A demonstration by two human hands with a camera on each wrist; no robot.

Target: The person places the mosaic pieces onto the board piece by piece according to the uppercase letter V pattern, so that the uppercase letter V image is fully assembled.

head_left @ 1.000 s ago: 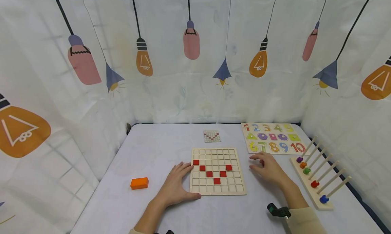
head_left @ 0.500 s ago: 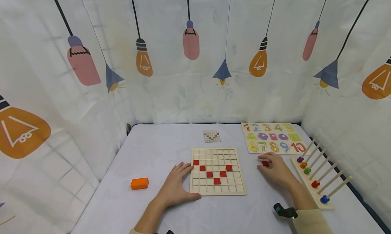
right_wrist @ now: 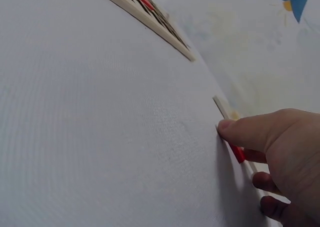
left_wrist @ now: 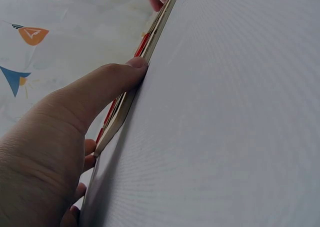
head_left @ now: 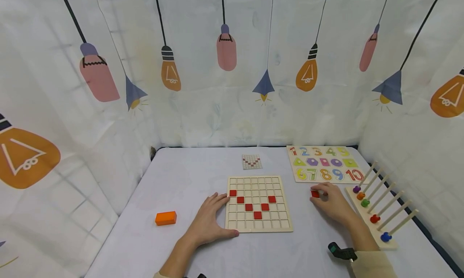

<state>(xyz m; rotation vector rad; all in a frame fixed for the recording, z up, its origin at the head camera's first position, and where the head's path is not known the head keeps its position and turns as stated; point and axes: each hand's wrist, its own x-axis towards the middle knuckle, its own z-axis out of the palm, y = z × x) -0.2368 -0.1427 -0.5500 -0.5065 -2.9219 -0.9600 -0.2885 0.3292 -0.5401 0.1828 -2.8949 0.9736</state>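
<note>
A wooden grid board (head_left: 258,225) lies on the table with several red square tiles set in its cells in a V-like shape. My left hand (head_left: 207,219) rests spread at its near left corner, thumb against the front edge and fingertips at the left side. In the left wrist view the thumb (left_wrist: 131,72) presses the board's edge. To the right of the board, my right hand (head_left: 331,201) pinches a loose red square tile (head_left: 315,193) at table level. In the right wrist view that tile (right_wrist: 237,152) shows partly below the thumb.
Beyond the board lies a small pattern card (head_left: 251,162). An orange block (head_left: 165,218) sits at left. A number-and-shape puzzle board (head_left: 306,166) lies at back right, near a peg rack (head_left: 388,245) with upright sticks and coloured pegs. Printed fabric walls surround the table.
My right hand has moved right, away from the board, and its fingertips have closed on the red tile, which was hidden at first. My left hand and the board stay put.
</note>
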